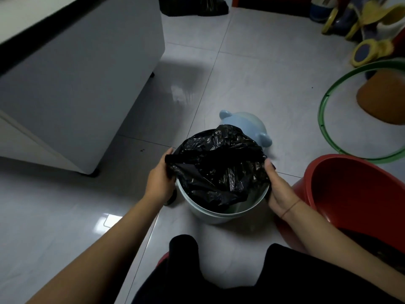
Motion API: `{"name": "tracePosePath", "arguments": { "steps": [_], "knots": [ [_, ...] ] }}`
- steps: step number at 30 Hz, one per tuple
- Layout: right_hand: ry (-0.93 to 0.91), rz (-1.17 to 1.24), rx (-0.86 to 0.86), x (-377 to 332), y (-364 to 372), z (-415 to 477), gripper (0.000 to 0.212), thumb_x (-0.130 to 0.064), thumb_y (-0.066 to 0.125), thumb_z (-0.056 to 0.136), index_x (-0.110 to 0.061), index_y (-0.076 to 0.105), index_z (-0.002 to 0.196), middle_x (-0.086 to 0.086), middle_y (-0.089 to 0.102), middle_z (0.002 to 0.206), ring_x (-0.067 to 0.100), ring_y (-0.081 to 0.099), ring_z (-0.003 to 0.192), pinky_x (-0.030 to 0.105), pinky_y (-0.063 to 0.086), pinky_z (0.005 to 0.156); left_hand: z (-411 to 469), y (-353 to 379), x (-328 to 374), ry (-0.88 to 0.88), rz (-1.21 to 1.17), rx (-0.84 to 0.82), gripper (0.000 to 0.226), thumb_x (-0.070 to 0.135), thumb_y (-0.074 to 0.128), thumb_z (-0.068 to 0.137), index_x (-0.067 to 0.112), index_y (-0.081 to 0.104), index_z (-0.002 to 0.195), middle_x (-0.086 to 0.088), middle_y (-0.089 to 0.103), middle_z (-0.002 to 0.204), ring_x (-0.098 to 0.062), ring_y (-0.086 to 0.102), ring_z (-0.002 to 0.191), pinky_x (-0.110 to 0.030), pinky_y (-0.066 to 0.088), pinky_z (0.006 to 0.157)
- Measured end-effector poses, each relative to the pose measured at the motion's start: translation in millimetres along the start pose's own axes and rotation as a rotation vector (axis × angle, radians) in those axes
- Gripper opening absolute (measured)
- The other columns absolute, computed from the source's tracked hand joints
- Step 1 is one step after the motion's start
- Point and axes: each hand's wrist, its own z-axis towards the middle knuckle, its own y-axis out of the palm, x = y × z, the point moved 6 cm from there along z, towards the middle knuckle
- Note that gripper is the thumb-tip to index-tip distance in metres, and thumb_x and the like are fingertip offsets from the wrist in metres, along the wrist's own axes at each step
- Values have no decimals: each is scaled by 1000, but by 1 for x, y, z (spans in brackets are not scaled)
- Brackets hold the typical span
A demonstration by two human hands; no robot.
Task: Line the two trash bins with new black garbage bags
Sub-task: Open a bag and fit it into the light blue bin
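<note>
The black garbage bag [219, 167] covers the far rim and most of the inside of the pale green bin [219, 216], and hides the near part of the blue eared lid [243, 123] behind it. The left hand [158, 181] has its fingertips buried in the bag's folded edge. The right hand [278, 189] shows only its thumb on the bag, with its fingers out of sight past the rim. A small dark object under the left hand cannot be identified. The red basin [350, 194], green hoop [324, 119] and blurred orange object [383, 99] are cut by the right edge. Another black bag [192, 5] is cut by the top edge.
</note>
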Motion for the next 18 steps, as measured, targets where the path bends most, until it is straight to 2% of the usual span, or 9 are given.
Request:
{"name": "tracePosePath", "arguments": {
  "steps": [3,6,8,9,11,13,15,16,18],
  "knots": [
    [21,22,-9,8,-1,-6,69,-64,45,77,-23,55,131,0,64,127,15,56,121,39,37,109,1,0,2,54,61,-86,62,5,52,87,30,38,142,-5,68,111,-25,63,98,-22,38,74],
    [3,-5,-10,10,-3,-12,69,-64,44,78,-27,52,134,-5,61,131,12,54,123,38,36,110,-1,-9,2,6,-78,-142,68,-12,45,82,24,42,140,-10,58,120,-16,56,92,-19,41,73],
    [-24,-40,-12,11,-4,-15,69,-64,43,78,-27,48,137,-6,58,134,11,52,125,36,35,110,-3,-26,4,-39,-136,-102,78,-19,37,77,20,35,144,-11,46,133,-16,50,108,-16,42,81],
    [-36,-60,-14,12,-5,-18,70,-63,44,79,-27,47,138,-6,57,136,11,51,126,37,35,110,-5,-37,10,-14,-116,-49,78,-19,38,76,18,34,144,-9,42,138,-18,47,119,-18,41,91],
    [-58,-123,5,13,-9,-22,75,-64,45,78,-24,43,141,-3,50,142,13,44,132,41,31,113,-8,-59,39,167,5,65,73,-11,41,73,14,39,141,-9,41,141,-24,40,130,-37,33,109],
    [-111,-338,89,7,-15,-25,81,-66,42,78,-21,34,145,4,34,152,18,30,141,43,19,119,-10,-67,79,436,184,81,73,0,41,66,11,45,138,-10,45,142,-27,38,134,-46,27,111],
    [-218,-629,180,-7,-17,-33,87,-67,38,78,-21,21,150,6,10,159,18,10,147,31,5,116,-11,-50,108,656,418,-107,77,-1,42,64,12,43,140,-7,43,146,-26,30,140,-45,17,116],
    [-293,-747,192,-17,-14,-38,92,-69,38,76,-23,15,151,2,2,160,14,3,147,27,4,112,-11,-37,115,710,569,-252,79,-1,44,67,16,38,144,-4,39,149,-23,23,144,-43,10,118],
    [-455,-1002,90,-39,-2,-44,102,-75,43,68,-27,9,151,-5,-1,160,11,-2,146,28,4,113,-8,-16,109,726,869,-524,82,7,48,73,24,24,149,3,34,152,-18,14,146,-38,-2,119]
  ]
}}
